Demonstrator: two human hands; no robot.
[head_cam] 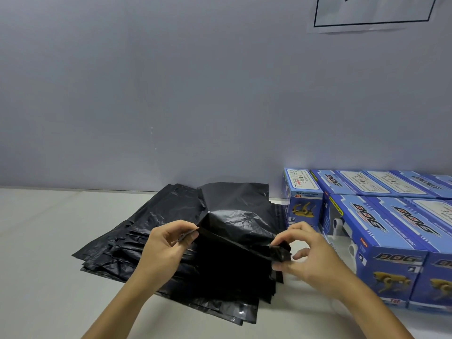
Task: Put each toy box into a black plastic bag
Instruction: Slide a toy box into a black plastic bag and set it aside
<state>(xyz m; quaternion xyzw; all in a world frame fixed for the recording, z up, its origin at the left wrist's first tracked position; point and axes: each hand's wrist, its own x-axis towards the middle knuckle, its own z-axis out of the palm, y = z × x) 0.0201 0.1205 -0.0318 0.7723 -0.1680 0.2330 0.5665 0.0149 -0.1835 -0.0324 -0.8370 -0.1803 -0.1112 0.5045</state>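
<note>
A stack of flat black plastic bags [137, 243] lies on the white table. The top black bag [234, 216] is lifted off the stack and stretched between both hands, its far part raised toward the wall. My left hand [166, 243] pinches its near-left edge. My right hand [305, 250] pinches the bunched near-right corner. Several blue toy boxes [381, 243] printed with "DOG" and a yellow robot dog stand in rows at the right, touching one another. One box [302, 194] stands at the back, closest to the bags.
The white table [41, 277] reaches left and toward me from the stack. A grey wall [171, 94] closes the far edge right behind the bags and boxes. A white paper sign [371, 13] hangs on the wall at upper right.
</note>
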